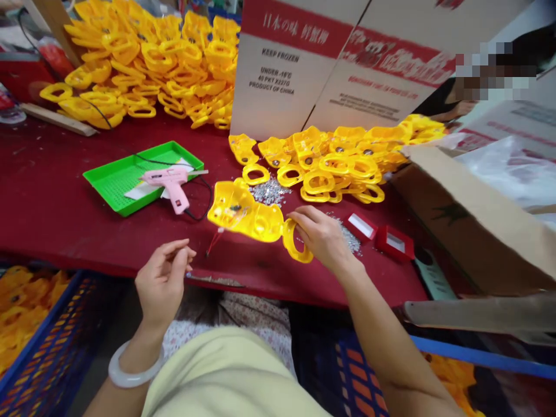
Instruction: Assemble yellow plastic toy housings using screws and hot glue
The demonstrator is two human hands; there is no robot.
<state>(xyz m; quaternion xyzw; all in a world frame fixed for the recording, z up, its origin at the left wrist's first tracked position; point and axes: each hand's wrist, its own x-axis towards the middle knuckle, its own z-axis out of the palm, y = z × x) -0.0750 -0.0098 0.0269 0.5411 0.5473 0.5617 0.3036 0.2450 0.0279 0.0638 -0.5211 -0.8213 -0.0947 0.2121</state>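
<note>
While one green tray (117, 184) at the left of the frame holds white paper (141, 190), with one pink glue gun (171, 184) across its edge, two blue crates (43, 327), lower left and lower right, hold yellow parts (19, 310). At centre, the right hand (324, 237) has its fingers closed on the ring end of one yellow plastic piece (264, 221). The left hand (160, 284) is apart from it, curled, thumb near fingertips; whether it grips anything, I cannot tell.
</note>
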